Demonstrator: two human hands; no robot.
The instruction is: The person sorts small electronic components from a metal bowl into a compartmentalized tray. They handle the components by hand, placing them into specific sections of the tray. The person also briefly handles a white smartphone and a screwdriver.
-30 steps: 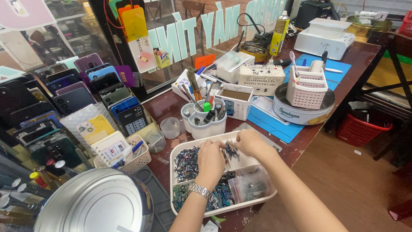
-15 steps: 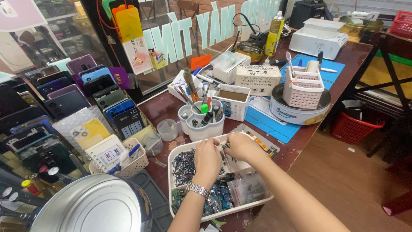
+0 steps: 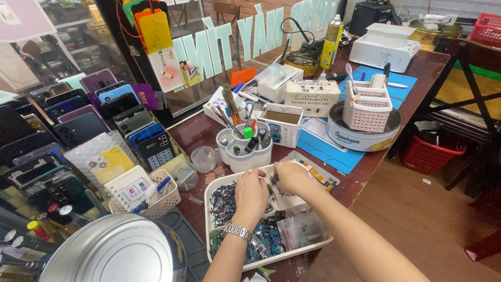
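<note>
- Left hand (image 3: 251,190) w/ wristwatch (image 3: 237,230), fingers curled down into small parts (image 3: 224,198); grip unclear.
- Right hand (image 3: 290,175) beside it, fingers bent into the same pile; can't tell what's pinched.
- Parts lie in white tray (image 3: 207,196) at desk edge, just below white tool cup (image 3: 245,154).

Dark red-brown desk (image 3: 201,133), white parts tray (image 3: 211,188) at the near edge, white tool cup (image 3: 245,156) behind it, blue mat (image 3: 334,151) to the right, round tin (image 3: 360,138) (white basket inside), clear small cup (image 3: 202,159) left, silver lid (image 3: 112,253) near left.
</note>
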